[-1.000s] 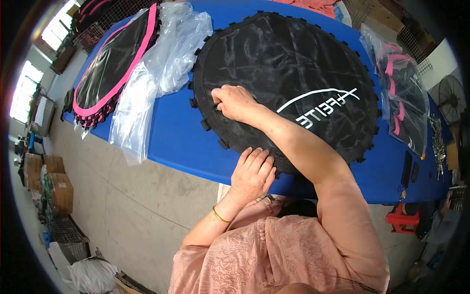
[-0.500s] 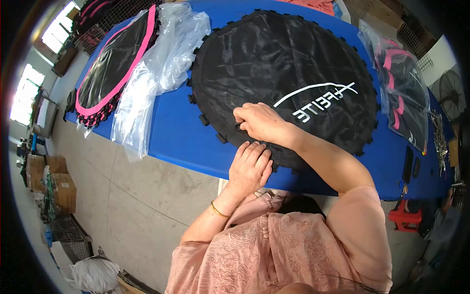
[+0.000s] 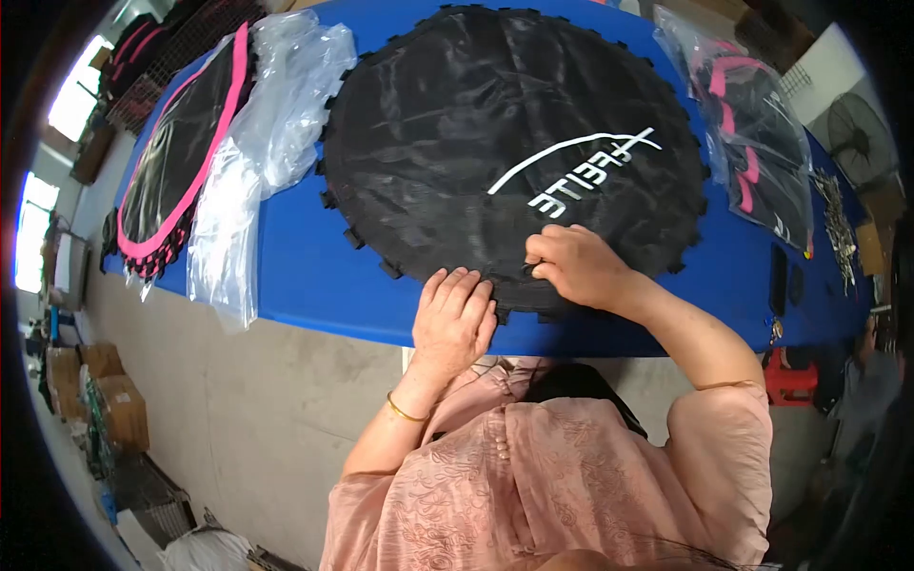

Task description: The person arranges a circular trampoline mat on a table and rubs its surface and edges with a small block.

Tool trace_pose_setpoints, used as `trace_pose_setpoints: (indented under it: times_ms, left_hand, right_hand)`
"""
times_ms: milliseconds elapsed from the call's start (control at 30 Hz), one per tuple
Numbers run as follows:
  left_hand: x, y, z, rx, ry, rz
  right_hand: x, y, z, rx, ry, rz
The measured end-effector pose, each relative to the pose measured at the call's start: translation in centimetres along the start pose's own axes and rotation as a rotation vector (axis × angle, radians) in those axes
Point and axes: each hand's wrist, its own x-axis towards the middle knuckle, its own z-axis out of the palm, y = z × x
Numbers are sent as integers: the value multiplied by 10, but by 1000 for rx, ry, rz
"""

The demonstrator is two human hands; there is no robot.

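Observation:
A large round black mat (image 3: 457, 124) with white lettering and black tabs round its rim lies flat on the blue table. My left hand (image 3: 453, 319) rests on the mat's near edge, palm down, its fingers stretched over the rim. To the right of it, my right hand (image 3: 579, 266) is closed in a pinch above the near part of the mat, just below the lettering. A small dark thing shows at its fingertips, too small to make out.
On the blue table (image 3: 314, 295), a pink-edged black mat (image 3: 181, 152) and clear plastic (image 3: 226, 228) lie left. A bagged pink-and-black piece (image 3: 762, 143), dark tools (image 3: 779, 278) and metal pieces (image 3: 835, 224) lie right. A red stool (image 3: 792, 383) stands below.
My right hand has moved right along the near edge of the mat, away from my left hand. The view has shifted, so the mat and table appear further left and higher.

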Motion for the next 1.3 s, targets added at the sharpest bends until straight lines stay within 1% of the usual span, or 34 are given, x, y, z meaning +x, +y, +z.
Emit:
trace_pose_setpoints:
  times_ms: [67, 133, 200, 267, 333, 400, 467, 533, 567, 667, 800, 967, 1067, 1133, 1267, 1300]
  left_hand:
    - [-2, -1, 1, 14, -20, 8]
    - [-2, -1, 2, 24, -23, 9]
    - [-4, -1, 3, 33, -45, 0]
    - [-3, -1, 2, 42, -47, 2]
    - [-3, -1, 2, 35, -45, 14]
    - [-3, 0, 2, 40, -48, 2]
    - [-4, -1, 3, 39, -46, 4]
    - [-3, -1, 3, 44, -40, 2]
    - [-3, 0, 3, 47, -41, 0]
    - [-2, -1, 3, 36, -36, 5]
    - [-1, 1, 2, 38, -33, 11]
    - [-1, 0, 2, 39, -40, 7]
    - [-2, 0, 2, 40, -41, 1]
    - [-2, 1, 2, 36, -35, 1]
    - [-2, 1, 2, 33, -39, 5]
    - [-2, 0, 3, 29, -40, 5]
  right_hand:
    - [0, 0, 8, -6, 45, -10]
    - [6, -10, 13, 85, 121, -89]
    - [10, -18, 24, -22, 114, -76]
    - [7, -22, 31, -15, 174, -70]
    - [1, -17, 30, -18, 174, -50]
    - [-8, -9, 27, -11, 252, -12]
    - [-17, 3, 13, -51, 273, -16]
    - [-27, 18, -1, -192, 330, 106]
    - [-32, 33, -2, -198, 412, 129]
    - [-39, 82, -14, -283, 511, 241]
    - [-36, 130, -43, -328, 555, 462]
    - [-32, 175, -60, -354, 622, 578]
    - [-44, 188, -71, -417, 633, 627]
    - [-57, 198, -78, -438, 660, 695]
    - [-76, 212, -81, -454, 664, 729]
    - [-77, 206, -81, -440, 660, 730]
